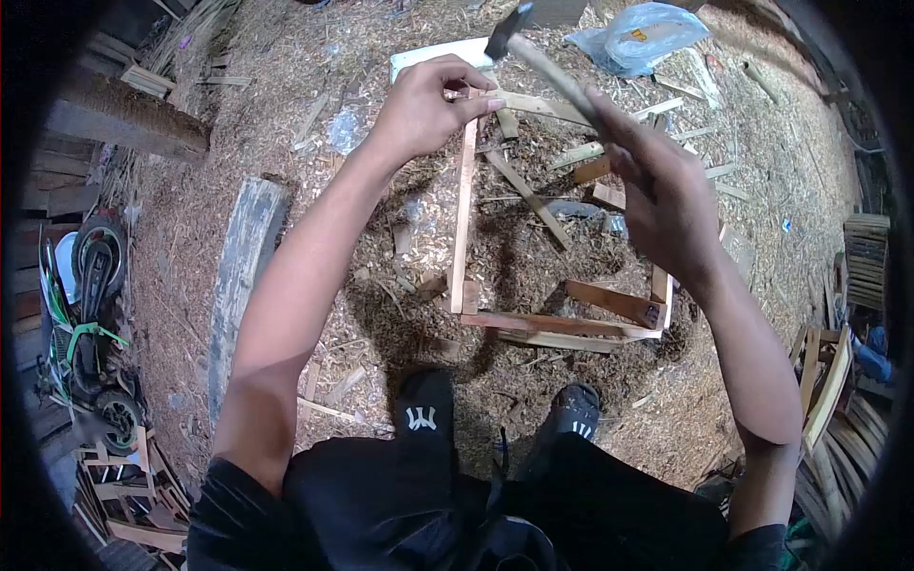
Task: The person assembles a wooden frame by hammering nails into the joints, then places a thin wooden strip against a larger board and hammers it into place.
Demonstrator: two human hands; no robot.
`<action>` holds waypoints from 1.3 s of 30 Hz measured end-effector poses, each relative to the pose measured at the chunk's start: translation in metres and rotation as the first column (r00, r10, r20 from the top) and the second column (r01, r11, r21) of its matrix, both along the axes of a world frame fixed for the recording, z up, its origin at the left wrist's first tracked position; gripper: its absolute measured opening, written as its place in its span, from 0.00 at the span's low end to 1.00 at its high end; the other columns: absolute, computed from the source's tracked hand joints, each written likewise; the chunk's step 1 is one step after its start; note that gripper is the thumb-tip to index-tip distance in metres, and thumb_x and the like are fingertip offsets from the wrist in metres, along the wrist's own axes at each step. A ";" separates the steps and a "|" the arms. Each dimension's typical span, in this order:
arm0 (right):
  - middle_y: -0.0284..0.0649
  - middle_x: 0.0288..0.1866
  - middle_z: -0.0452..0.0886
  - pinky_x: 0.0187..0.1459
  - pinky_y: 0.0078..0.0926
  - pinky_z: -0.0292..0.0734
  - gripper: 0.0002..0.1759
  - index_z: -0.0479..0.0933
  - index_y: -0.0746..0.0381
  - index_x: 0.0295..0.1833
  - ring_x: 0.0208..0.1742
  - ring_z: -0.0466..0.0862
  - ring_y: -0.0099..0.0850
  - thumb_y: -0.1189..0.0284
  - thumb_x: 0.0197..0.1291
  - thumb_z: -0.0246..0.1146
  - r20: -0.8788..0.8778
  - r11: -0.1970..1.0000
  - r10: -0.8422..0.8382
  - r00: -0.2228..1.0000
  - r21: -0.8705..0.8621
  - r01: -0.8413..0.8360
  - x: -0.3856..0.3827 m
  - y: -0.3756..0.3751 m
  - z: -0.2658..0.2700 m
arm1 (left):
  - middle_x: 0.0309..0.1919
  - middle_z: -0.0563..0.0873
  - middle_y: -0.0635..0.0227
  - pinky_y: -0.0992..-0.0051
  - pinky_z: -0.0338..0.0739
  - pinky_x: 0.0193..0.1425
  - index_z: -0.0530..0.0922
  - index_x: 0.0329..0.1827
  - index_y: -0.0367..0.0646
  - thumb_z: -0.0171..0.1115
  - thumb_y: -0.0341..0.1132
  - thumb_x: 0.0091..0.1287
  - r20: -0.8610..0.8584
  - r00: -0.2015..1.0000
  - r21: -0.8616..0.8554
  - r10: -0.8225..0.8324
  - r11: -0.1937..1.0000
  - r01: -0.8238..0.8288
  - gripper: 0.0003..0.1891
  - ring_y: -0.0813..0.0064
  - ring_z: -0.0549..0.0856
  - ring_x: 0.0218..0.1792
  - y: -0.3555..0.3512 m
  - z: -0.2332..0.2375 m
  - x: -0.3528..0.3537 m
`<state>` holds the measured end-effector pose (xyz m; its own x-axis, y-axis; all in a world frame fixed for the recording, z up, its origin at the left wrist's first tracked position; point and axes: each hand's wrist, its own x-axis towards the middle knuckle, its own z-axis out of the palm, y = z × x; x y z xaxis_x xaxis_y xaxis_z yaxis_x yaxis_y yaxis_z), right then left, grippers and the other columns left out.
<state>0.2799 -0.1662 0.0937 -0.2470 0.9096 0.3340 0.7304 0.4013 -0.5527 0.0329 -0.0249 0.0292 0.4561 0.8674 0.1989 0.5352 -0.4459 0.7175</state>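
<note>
My right hand (662, 195) grips the wooden handle of a hammer (543, 59), raised so its dark head sits near the top of the view. My left hand (428, 105) pinches something small, too tiny to tell, at the far corner of a square frame of thin wooden slats (464, 214). The frame lies flat on the sawdust-covered ground in front of my two black shoes (425, 404). A diagonal slat (528, 195) lies inside it.
A weathered plank (243, 276) lies to the left. A clear plastic bag (640, 36) and a white board (438, 55) sit beyond the frame. Loose slats are scattered at upper right, stacked wood at the right edge, and a small wheeled scooter (90, 333) at far left.
</note>
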 end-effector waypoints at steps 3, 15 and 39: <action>0.45 0.36 0.89 0.28 0.29 0.79 0.31 0.74 0.51 0.78 0.30 0.86 0.30 0.82 0.72 0.60 -0.055 0.991 0.027 0.998 0.136 -0.019 -0.001 0.003 -0.003 | 0.40 0.92 0.67 0.63 0.81 0.57 0.91 0.46 0.42 0.80 0.45 0.64 0.073 0.996 0.021 -0.044 0.999 0.042 0.16 0.71 0.89 0.47 0.005 -0.005 -0.002; 0.43 0.32 0.85 0.27 0.27 0.79 0.32 0.74 0.46 0.79 0.28 0.83 0.28 0.83 0.73 0.58 0.124 0.999 0.025 0.992 -0.029 -0.021 0.003 0.002 0.000 | 0.42 0.93 0.64 0.61 0.81 0.64 0.92 0.47 0.43 0.80 0.45 0.64 0.021 1.000 -0.034 0.007 0.999 -0.007 0.17 0.69 0.91 0.49 0.002 -0.001 -0.001; 0.49 0.51 0.88 0.45 0.31 0.79 0.30 0.74 0.54 0.79 0.46 0.85 0.33 0.84 0.74 0.58 -0.099 0.992 -0.065 0.993 -0.112 0.053 0.004 0.003 -0.018 | 0.42 0.93 0.66 0.66 0.83 0.56 0.90 0.50 0.43 0.80 0.43 0.65 -0.001 1.000 -0.022 -0.006 1.000 0.006 0.17 0.73 0.89 0.46 -0.001 0.005 -0.004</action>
